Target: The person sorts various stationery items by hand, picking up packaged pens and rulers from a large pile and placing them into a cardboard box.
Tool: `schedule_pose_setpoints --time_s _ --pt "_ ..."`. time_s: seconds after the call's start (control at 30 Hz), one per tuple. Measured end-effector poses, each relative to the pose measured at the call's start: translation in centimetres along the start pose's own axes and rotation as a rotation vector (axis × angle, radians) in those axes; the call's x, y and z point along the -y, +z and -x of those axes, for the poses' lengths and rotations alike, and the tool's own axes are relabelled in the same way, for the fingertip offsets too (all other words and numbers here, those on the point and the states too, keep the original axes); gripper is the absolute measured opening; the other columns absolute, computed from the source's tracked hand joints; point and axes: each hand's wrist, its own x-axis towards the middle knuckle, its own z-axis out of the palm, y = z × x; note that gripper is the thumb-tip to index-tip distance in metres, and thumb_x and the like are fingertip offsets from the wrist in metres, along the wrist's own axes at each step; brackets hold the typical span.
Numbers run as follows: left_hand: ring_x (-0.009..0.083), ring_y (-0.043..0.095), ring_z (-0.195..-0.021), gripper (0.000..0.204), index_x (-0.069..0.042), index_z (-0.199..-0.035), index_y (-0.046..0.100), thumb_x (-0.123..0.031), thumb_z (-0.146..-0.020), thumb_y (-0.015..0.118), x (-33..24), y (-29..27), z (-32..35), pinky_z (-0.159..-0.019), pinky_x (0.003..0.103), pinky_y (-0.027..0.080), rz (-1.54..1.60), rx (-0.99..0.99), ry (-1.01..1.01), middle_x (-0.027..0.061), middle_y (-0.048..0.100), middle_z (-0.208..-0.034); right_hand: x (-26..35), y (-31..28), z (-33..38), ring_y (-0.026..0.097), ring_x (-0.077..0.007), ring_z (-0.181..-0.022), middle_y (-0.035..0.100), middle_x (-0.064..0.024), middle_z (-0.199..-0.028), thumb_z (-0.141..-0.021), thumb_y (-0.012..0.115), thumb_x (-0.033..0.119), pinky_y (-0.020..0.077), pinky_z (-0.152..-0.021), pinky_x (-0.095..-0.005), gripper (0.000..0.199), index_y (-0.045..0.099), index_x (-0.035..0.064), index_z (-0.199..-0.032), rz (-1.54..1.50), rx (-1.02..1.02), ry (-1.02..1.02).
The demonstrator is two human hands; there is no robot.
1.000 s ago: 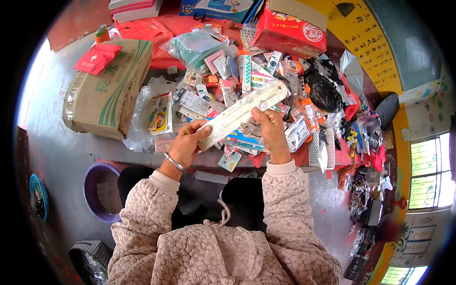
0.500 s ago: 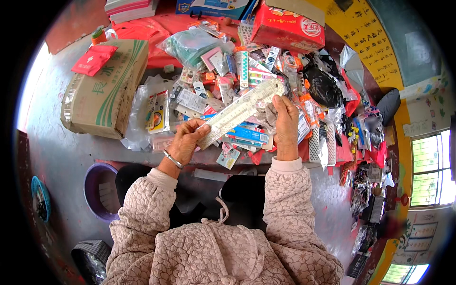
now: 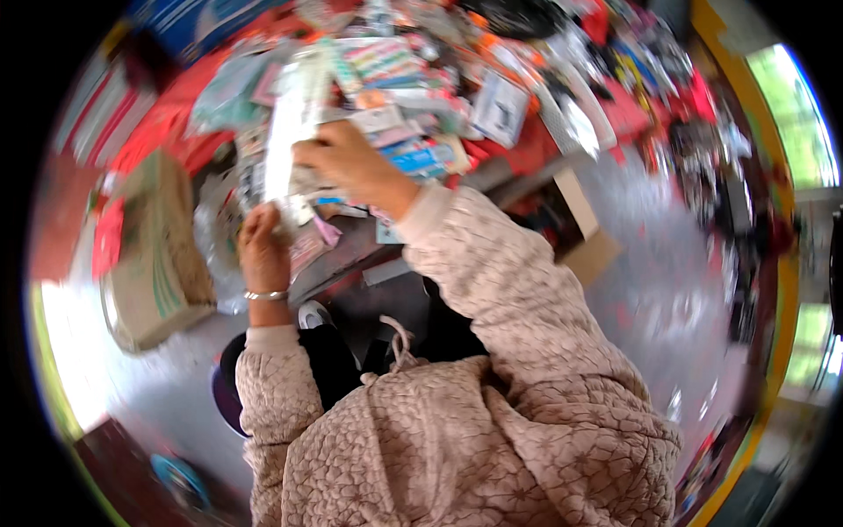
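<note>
A long, flat, whitish ruler (image 3: 297, 114) stretches away from me over the pile, blurred and washed out by glare. My left hand (image 3: 266, 235), with a silver bangle at its wrist, is closed round the ruler's near end. My right hand (image 3: 358, 169) is bent in from the right, its fingers closed at the ruler's right edge. Something greyish shows under the right hand, too smeared to make out. Below and beyond the hands lies a heap of packaged small goods (image 3: 386, 61), with a blue package (image 3: 420, 160) to the right.
At the left stands a large cardboard box (image 3: 162, 255) with a red pouch (image 3: 107, 237) on it. A greenish plastic bag (image 3: 233, 92) lies beyond. To the right are an open carton (image 3: 590, 250) below the table edge and several goods along the wall. A blue basket (image 3: 180, 481) sits lower left.
My view has turned to the right and tilts. The ruler has swung from a slant to nearly upright in the picture. Both hands sit further left, the right one now reaching across.
</note>
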Motion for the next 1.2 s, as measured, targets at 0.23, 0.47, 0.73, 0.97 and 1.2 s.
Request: schedule_pose_setpoints --time_s 0.23,0.47,0.73,0.97,1.2 --pt "0.0113 0.055 -0.079 0.014 -0.007 -0.096 0.058 -0.016 -0.085 0.058 -0.7 1.9 1.3 -0.069 0.022 0.043 -0.014 0.168 -0.18 0.0051 0.061 -0.093 3.6 -9.0 4.0 0.057 -0.0225 -0.049 0.058 -0.015 -0.055 -0.075 0.061 0.027 0.0443 -0.048 -0.0361 0.031 0.062 -0.0026 -0.064 -0.172 -0.628 -0.208" --pt "0.0139 0.057 -0.081 0.019 -0.005 -0.1 0.058 -0.012 -0.082 0.06 2.5 -0.5 1.0 -0.07 0.023 0.044 -0.222 0.065 -0.431 0.0059 0.061 -0.093 -7.2 -30.4 25.3 0.054 -0.0206 -0.054 0.056 -0.0152 -0.059 -0.081 0.056 0.034 0.0407 -0.054 -0.0366 0.039 0.06 -0.0041 -0.071 0.545 -0.925 0.154" --pt "0.0148 0.056 -0.079 0.024 -0.002 -0.106 0.052 -0.013 -0.084 0.056 5.6 -0.4 1.3 -0.069 0.023 0.046 -0.324 0.022 -0.568 0.0093 0.061 -0.093 -25.7 -32.2 35.3 0.05 -0.015 -0.055 0.054 -0.0086 -0.057 -0.081 0.056 0.024 0.0411 -0.052 -0.035 0.029 0.06 -0.0033 -0.072 -0.02 -1.019 0.645" --pt "0.0147 0.055 -0.079 0.023 -0.002 -0.107 0.051 -0.014 -0.087 0.052 6.3 0.3 1.6 -0.069 0.024 0.045 -0.443 -0.001 -0.613 0.0099 0.059 -0.093 -43.2 -31.0 36.0 0.056 -0.0155 -0.062 0.056 -0.0051 -0.069 -0.084 0.053 0.015 0.0474 -0.056 -0.0313 0.018 0.057 -0.001 -0.077 0.216 -0.685 0.638" --pt "0.0149 0.056 -0.078 0.024 -0.001 -0.106 0.052 -0.015 -0.087 0.053 7.2 0.4 1.6 -0.069 0.023 0.046 -0.488 0.023 -0.691 0.0101 0.06 -0.092 -41.2 -31.7 33.1 0.057 -0.0277 -0.101 0.062 -0.0106 -0.105 -0.087 0.047 0.028 0.0488 -0.079 -0.0364 0.03 0.062 0.0045 -0.099 0.576 -0.471 1.307"
